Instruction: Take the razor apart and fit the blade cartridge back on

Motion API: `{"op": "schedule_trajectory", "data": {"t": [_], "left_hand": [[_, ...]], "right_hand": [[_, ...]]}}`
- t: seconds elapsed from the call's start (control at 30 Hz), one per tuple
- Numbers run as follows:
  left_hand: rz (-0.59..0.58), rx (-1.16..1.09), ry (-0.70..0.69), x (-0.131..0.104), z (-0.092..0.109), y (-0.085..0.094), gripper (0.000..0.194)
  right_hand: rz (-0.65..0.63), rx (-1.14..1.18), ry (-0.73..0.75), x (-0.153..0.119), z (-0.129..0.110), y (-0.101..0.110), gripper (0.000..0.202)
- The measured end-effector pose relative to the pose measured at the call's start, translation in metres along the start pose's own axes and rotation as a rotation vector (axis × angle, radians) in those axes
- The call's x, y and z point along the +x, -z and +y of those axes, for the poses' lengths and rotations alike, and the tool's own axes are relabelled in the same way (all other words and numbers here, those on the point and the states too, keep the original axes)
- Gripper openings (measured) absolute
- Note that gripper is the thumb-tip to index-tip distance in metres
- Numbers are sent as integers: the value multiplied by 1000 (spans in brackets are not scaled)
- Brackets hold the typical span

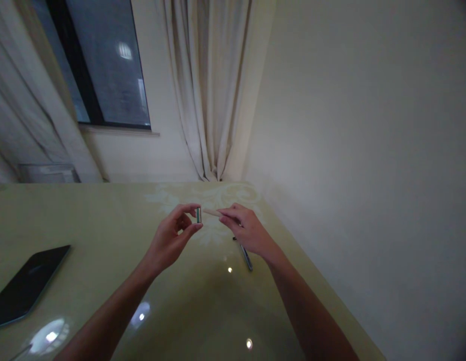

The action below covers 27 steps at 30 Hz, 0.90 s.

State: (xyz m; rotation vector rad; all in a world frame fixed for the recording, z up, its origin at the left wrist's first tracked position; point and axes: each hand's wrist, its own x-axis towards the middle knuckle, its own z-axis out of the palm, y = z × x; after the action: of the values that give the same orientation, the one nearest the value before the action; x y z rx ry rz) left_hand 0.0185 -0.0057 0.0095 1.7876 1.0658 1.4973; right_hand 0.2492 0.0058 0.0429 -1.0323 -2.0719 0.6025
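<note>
Between the thumb and fingertips of my left hand (175, 233) is a small flat rectangular piece (198, 215), greenish with a pale edge and held upright. I cannot make out its kind. My right hand (248, 228) pinches a thin pale stick (211, 212) whose tip points left at the small piece. A narrow gap seems to part the tip from the piece. Below my right hand, a dark pen-like object (246, 257) lies on the glossy table, its upper part partly hidden by the hand.
A black tablet-like slab (32, 281) lies on the pale green table (105, 220) at the left. A white wall (349, 150) runs along the table's right edge. Curtains (206, 90) and a window (108, 60) are beyond the far edge.
</note>
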Motion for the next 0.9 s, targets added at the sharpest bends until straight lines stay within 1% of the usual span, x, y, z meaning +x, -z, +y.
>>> {"op": "schedule_trajectory", "data": {"t": [0.13,0.27,0.4,0.5,0.57,0.63,0.7,0.8,0.83,0.9], "left_hand": [[2,4,1,0,-1,1,38],[7,-6,12,0,-3,1,38],[-8,-19,10,-1,-3,0,39],[-3,-22,8,-1,-3,0,37],[-4,-23,9,-1,-4,0,38],[-7,-31,12,-1,-4,0,38],[-10,-41,15,-1,-4,1,38],[-8,-46,21,-1,-4,1,37],[-9,-49,23,-1,-5,1,37],[-6,-60,23,-1,-6,1,38]], "right_hand": [[-58,42,14,0,-2,-2,21],[-1,25,-8,1,-1,-3,21],[-28,111,-1,1,0,-4,22],[13,61,-24,2,1,-4,21],[24,86,-29,1,0,-4,22],[-25,152,-32,1,0,-4,25],[-61,164,-43,1,-1,-3,27],[-2,127,-52,1,0,-3,28],[0,139,-49,1,0,-3,30],[-37,187,-43,2,0,-4,35]]}}
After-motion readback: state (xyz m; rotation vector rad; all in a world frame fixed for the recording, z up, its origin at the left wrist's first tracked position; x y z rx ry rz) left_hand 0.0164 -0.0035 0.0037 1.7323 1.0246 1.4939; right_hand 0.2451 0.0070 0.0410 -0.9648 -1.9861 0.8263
